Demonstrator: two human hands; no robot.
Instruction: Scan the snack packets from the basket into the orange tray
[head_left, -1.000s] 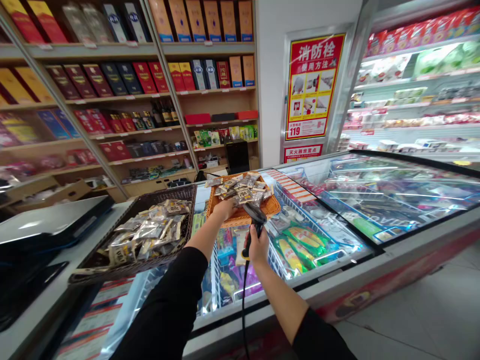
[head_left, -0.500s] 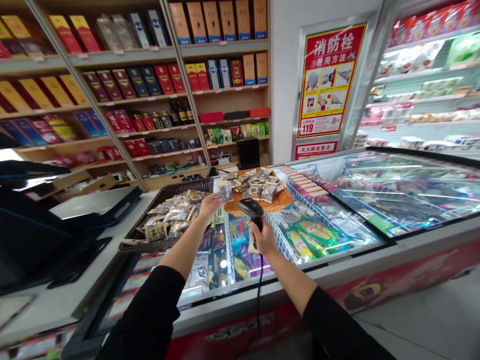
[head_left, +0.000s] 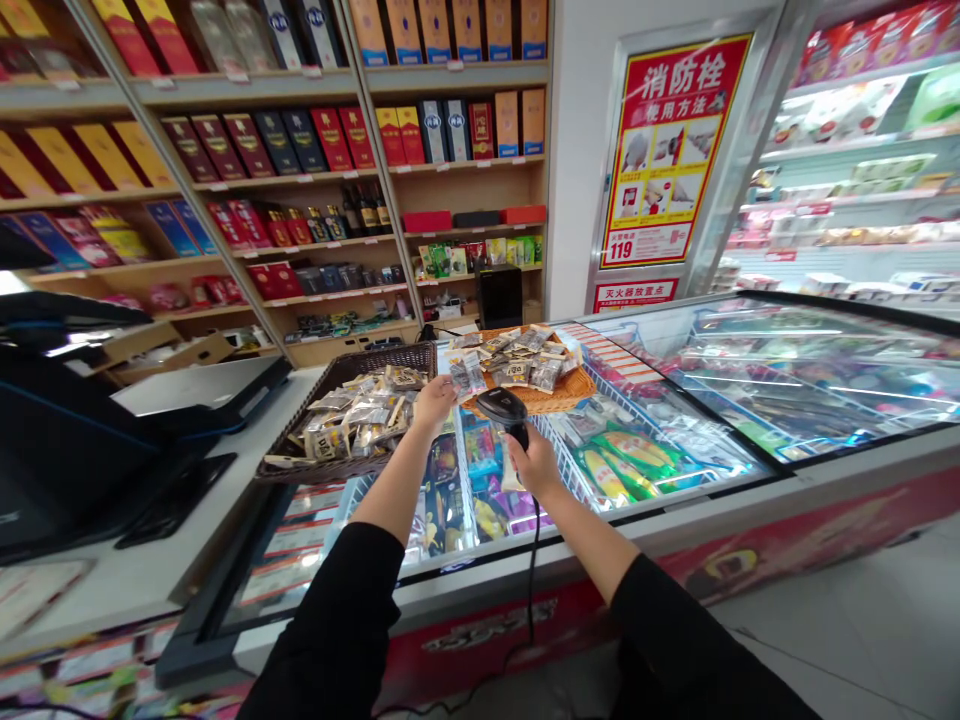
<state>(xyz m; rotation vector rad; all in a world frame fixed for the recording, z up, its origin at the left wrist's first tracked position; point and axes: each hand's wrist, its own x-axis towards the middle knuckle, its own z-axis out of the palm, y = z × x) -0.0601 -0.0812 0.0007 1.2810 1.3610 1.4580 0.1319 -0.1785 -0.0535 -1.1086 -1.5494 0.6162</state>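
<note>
My right hand (head_left: 535, 460) is wrapped round the handle of a black barcode scanner (head_left: 504, 407), its cable hanging down over the freezer's front. Pinched in my left hand (head_left: 435, 402) is a small clear snack packet (head_left: 468, 374), held just left of the scanner's head. Behind the scanner, a light wicker basket (head_left: 577, 388) carries a heap of similar packets (head_left: 517, 370). To the left of my left hand stands a dark brown basket (head_left: 300, 398) with more packets (head_left: 360, 412) in it. Both baskets rest on the glass top of a chest freezer.
Under the freezer glass (head_left: 720, 440) lie bagged goods in wire baskets. A counter (head_left: 187, 500) with black checkout equipment (head_left: 82, 430) runs along the left. Shelves of boxed bottles (head_left: 465, 130) and a red fire-hydrant poster (head_left: 675, 150) are at the back; a lit display fridge (head_left: 862, 180) stands right.
The view has tilted down and turned slightly left, so the scene sits further right. Both hands keep their grip; the packet and scanner stay close together.
</note>
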